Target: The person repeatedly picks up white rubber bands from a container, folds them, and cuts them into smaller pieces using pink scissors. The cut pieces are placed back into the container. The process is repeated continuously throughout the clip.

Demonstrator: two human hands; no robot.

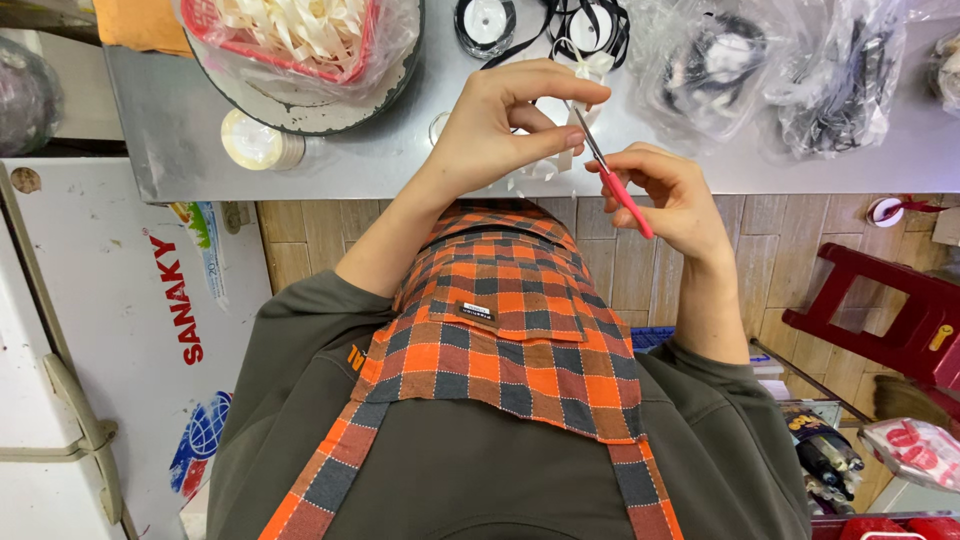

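Observation:
My left hand (500, 125) pinches a small white ribbon bow (590, 68) between thumb and fingertips, above the edge of a grey metal table (380, 165). My right hand (678, 195) holds small scissors with a pink handle (622, 190). Their thin metal blades point up toward the ribbon next to my left thumb. Loose white ribbon ends (535, 172) hang below my left hand. Both hands are close together in front of my orange checked apron (500, 330).
On the table are a red basket of cream ribbon in a plastic bag (300, 35), a pale ribbon spool (255, 140), black ribbon spools (487, 22) and clear bags of black ribbon (790, 70). A white chest freezer (90, 350) stands left, a red stool (890, 310) right.

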